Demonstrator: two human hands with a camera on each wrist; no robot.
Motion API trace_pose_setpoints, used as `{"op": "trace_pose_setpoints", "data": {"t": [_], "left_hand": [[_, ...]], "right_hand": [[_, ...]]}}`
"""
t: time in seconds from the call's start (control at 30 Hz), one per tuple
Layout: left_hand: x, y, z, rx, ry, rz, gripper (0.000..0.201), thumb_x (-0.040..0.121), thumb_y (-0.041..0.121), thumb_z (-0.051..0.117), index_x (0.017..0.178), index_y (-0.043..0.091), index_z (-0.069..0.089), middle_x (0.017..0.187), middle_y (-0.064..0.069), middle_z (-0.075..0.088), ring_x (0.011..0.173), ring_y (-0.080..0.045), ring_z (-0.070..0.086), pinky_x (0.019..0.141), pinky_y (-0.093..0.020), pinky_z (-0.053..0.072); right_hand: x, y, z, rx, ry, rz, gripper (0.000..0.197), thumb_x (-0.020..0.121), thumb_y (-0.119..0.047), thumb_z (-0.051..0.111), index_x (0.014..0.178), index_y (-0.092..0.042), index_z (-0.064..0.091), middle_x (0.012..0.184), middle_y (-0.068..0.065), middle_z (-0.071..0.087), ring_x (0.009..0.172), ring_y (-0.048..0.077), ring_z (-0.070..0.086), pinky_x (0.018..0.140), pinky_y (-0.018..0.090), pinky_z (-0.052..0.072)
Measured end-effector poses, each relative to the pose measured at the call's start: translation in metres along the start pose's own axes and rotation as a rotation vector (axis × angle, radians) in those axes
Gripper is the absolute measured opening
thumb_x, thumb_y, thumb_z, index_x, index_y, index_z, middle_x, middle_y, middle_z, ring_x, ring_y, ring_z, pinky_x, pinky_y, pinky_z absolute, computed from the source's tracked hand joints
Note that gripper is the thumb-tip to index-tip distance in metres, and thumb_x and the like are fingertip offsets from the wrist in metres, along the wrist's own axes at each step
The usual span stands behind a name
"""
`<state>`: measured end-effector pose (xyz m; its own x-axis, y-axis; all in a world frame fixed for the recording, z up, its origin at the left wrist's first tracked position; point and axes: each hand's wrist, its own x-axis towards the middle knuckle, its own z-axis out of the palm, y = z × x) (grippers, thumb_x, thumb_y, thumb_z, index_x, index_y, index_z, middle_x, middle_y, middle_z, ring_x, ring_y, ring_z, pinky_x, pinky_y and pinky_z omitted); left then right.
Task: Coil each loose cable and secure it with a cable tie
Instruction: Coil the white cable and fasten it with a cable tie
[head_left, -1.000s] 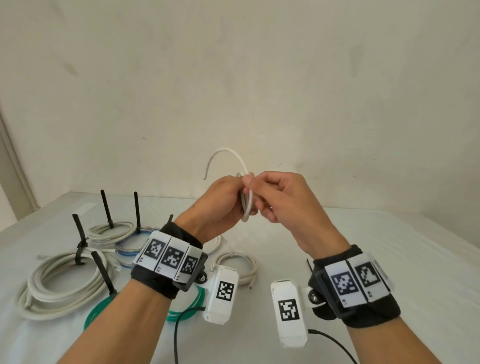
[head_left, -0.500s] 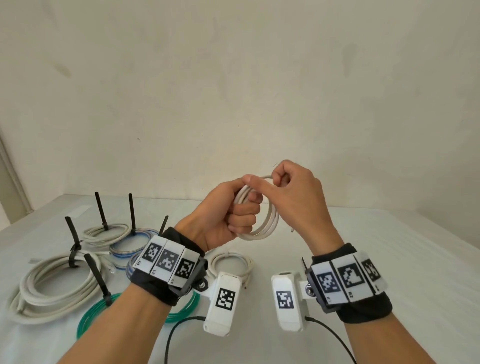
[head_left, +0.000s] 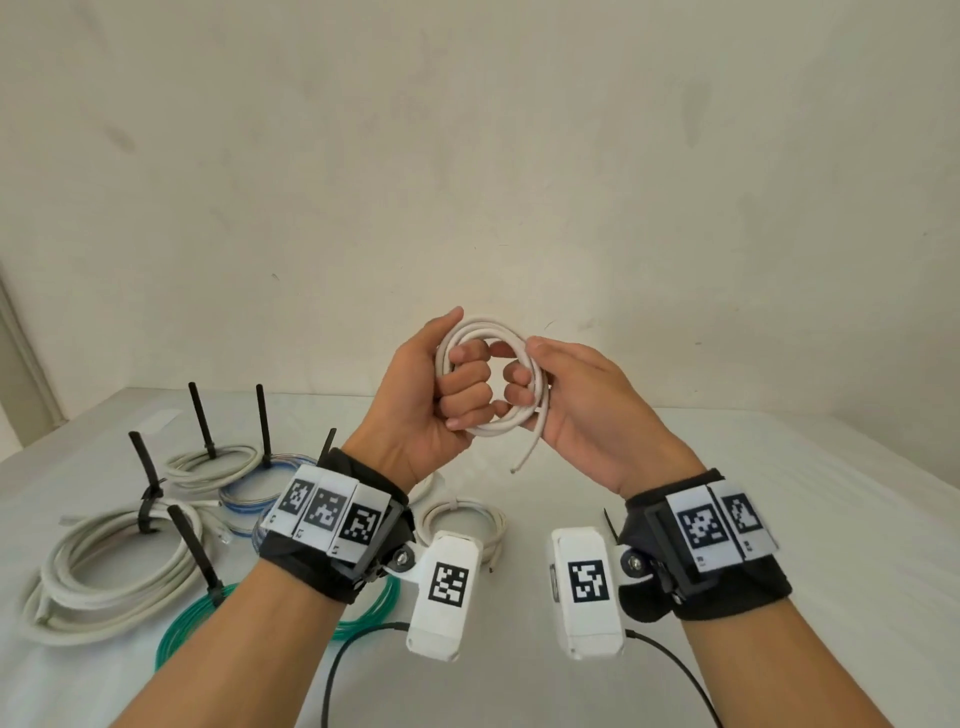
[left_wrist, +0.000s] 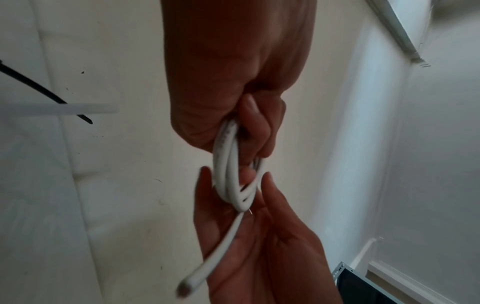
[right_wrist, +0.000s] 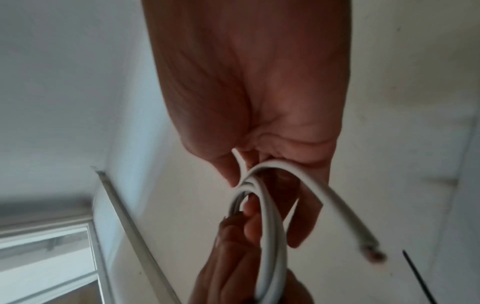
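A small coil of white cable (head_left: 519, 423) (left_wrist: 228, 181) (right_wrist: 270, 236) is held up in the air above the table, between both hands. My left hand (head_left: 447, 384) grips the coil's left side, its fingers curled through the loops and the thumb over the top. My right hand (head_left: 524, 384) holds the right side with its fingers curled round the strands. The cable's free end (head_left: 524, 454) (right_wrist: 369, 250) hangs loose below the right hand. No tie is on this coil.
On the white table (head_left: 779, 519) at the left lie several coiled cables with black ties standing up: a thick white coil (head_left: 93, 577), a green coil (head_left: 182, 629), a blue-and-clear coil (head_left: 249, 499), a white coil (head_left: 213, 462). A small white coil (head_left: 467, 519) lies under my wrists.
The last free length of white cable has been wound onto the coil. The hands turned so the coil faces me, and both now hold its sides.
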<state>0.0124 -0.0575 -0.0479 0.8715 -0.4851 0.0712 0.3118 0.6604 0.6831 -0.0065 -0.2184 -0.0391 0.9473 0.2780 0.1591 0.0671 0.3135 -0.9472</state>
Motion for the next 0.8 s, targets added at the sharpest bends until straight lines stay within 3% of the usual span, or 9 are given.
{"op": "trace_pose_setpoints", "data": {"t": [0.13, 0.27, 0.47, 0.53, 0.6, 0.7, 0.8], "left_hand": [[0.001, -0.006, 0.007, 0.003, 0.042, 0.070, 0.046, 0.100, 0.044, 0.045, 0.063, 0.023, 0.030, 0.046, 0.009, 0.007, 0.039, -0.011, 0.004, 0.035, -0.021, 0.008], [0.002, -0.009, 0.012, 0.138, 0.067, 0.103, 0.045, 0.100, 0.043, 0.044, 0.063, 0.022, 0.032, 0.043, 0.009, 0.016, 0.041, -0.011, 0.007, 0.036, -0.022, 0.013], [0.001, -0.022, 0.021, 0.271, 0.078, 0.159, 0.048, 0.106, 0.045, 0.043, 0.067, 0.017, 0.044, 0.059, 0.002, 0.016, 0.042, -0.010, 0.027, 0.042, -0.023, 0.034], [0.001, -0.021, 0.018, 0.315, 0.038, 0.156, 0.045, 0.107, 0.044, 0.045, 0.076, 0.012, 0.054, 0.061, 0.000, 0.032, 0.051, -0.014, 0.040, 0.054, -0.026, 0.045], [-0.001, -0.017, 0.014, 0.417, 0.008, 0.163, 0.040, 0.108, 0.038, 0.046, 0.096, 0.004, 0.065, 0.073, -0.006, 0.051, 0.067, -0.018, 0.054, 0.073, -0.032, 0.053], [-0.005, -0.013, 0.010, 0.566, -0.015, 0.132, 0.042, 0.107, 0.028, 0.049, 0.129, -0.006, 0.063, 0.092, -0.009, 0.067, 0.094, -0.023, 0.066, 0.100, -0.041, 0.053], [-0.008, -0.017, 0.010, 0.626, -0.048, 0.114, 0.037, 0.105, 0.023, 0.053, 0.127, -0.006, 0.063, 0.097, -0.007, 0.072, 0.109, -0.026, 0.066, 0.107, -0.044, 0.048]], "right_hand": [[0.004, 0.003, 0.007, 0.148, 0.055, 0.039, 0.034, 0.112, -0.025, 0.038, 0.107, -0.001, 0.062, 0.068, 0.000, 0.037, 0.056, 0.011, 0.031, 0.057, 0.027, 0.038], [0.003, -0.001, 0.008, 0.101, 0.143, 0.030, 0.033, 0.111, -0.032, 0.044, 0.090, -0.008, 0.055, 0.062, -0.004, 0.032, 0.050, 0.009, 0.027, 0.052, 0.024, 0.030], [0.003, 0.001, 0.010, -0.004, 0.350, -0.048, 0.037, 0.107, -0.040, 0.052, 0.082, -0.012, 0.054, 0.054, -0.007, 0.031, 0.044, 0.009, 0.024, 0.049, 0.025, 0.026], [0.004, 0.002, 0.009, 0.032, 0.392, -0.051, 0.040, 0.107, -0.042, 0.052, 0.081, -0.013, 0.054, 0.053, -0.006, 0.032, 0.042, 0.011, 0.025, 0.048, 0.027, 0.032], [0.005, 0.000, 0.005, 0.043, 0.448, -0.078, 0.040, 0.107, -0.042, 0.051, 0.081, -0.012, 0.054, 0.052, -0.006, 0.033, 0.042, 0.012, 0.027, 0.047, 0.027, 0.034], [0.006, -0.002, -0.001, 0.028, 0.517, -0.125, 0.041, 0.109, -0.041, 0.048, 0.082, -0.011, 0.054, 0.049, -0.008, 0.033, 0.040, 0.010, 0.029, 0.042, 0.022, 0.032], [0.006, -0.001, -0.002, 0.056, 0.529, -0.129, 0.042, 0.109, -0.043, 0.047, 0.082, -0.011, 0.054, 0.048, -0.008, 0.032, 0.040, 0.010, 0.029, 0.046, 0.025, 0.033]]}}
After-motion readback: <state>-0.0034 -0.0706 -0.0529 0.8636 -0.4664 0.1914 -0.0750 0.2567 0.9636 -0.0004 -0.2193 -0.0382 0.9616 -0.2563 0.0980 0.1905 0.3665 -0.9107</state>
